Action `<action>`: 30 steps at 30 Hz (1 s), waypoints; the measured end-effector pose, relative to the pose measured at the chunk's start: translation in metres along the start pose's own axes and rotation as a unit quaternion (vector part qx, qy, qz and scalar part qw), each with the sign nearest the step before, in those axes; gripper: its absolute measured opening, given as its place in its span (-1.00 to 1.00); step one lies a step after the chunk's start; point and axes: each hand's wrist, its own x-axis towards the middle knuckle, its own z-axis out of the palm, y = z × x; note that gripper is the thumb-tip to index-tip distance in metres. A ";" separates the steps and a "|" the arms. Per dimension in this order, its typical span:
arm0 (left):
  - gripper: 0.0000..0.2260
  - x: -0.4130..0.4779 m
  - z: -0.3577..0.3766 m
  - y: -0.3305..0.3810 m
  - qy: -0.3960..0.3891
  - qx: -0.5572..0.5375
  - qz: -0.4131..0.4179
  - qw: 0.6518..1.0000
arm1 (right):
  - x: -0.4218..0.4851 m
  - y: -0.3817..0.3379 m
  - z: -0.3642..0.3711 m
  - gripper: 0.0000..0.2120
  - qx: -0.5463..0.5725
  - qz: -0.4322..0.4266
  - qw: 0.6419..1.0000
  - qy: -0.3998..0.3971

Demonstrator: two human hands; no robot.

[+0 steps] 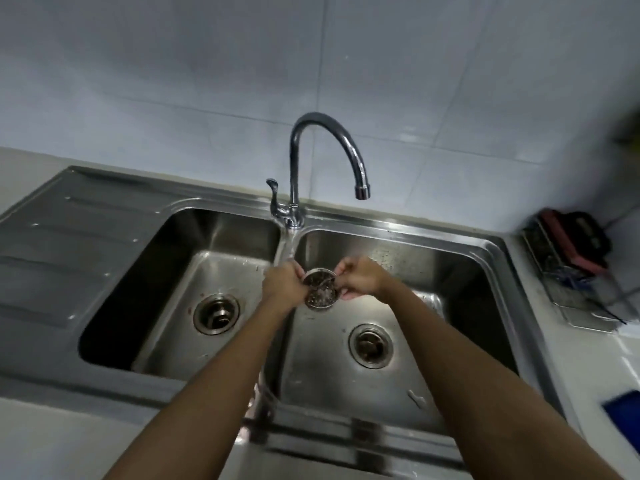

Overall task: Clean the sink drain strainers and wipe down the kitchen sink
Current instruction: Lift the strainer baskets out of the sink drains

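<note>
The strainer [320, 289] is held clear of the sink [398, 227], over the right basin [460, 282]. It sits close to the divider [282, 244] and nearer the far edge than the near edge.

Both hands are in contact with it, so neither has to reach.
- The left hand [282, 284] wraps curled fingers around the left side of the rim.
- The right hand [362, 277] pinches the right side. Blur hides exactly which fingers bear on it.

The strainer is round. Its open mouth is tilted up and toward the person, and dark residue shows inside.

The faucet spout [362, 192] opens above the strainer, a little to its right and toward the far edge. No stream is visible from it.

Both forearms come in from the near edge and converge at the strainer, with the wrists raised above the basin floor.

Judgement: rinsing requires moving the strainer right and away from the person, until its mouth lies under the spout. The right drain opening [370, 345] lies below, toward the near edge.
</note>
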 end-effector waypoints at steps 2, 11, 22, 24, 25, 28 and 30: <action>-0.81 -0.010 0.032 0.007 -0.019 0.000 0.008 1.000 | -0.013 0.031 -0.016 -0.81 0.011 0.027 0.999 -0.017; -0.83 -0.055 0.137 -0.025 -0.142 0.080 -0.061 0.985 | -0.028 0.158 0.027 -0.71 0.021 0.171 0.984 -0.040; -0.77 -0.046 0.181 -0.068 -0.222 0.239 -0.090 0.941 | -0.019 0.216 0.063 -0.80 0.045 0.186 0.975 -0.115; -0.76 -0.048 0.184 -0.069 -0.240 0.246 -0.099 0.934 | -0.021 0.219 0.060 -0.80 0.057 0.193 0.971 -0.130; -0.76 -0.047 0.185 -0.069 -0.247 0.250 -0.101 0.931 | -0.022 0.219 0.057 -0.82 0.061 0.197 0.969 -0.138; -0.74 -0.041 0.184 -0.065 -0.258 0.264 -0.098 0.924 | -0.018 0.221 0.043 -0.80 0.058 0.228 0.962 -0.139; -0.73 -0.033 0.183 -0.058 -0.253 0.268 -0.094 0.925 | -0.009 0.222 0.029 -0.82 0.015 0.235 0.967 -0.100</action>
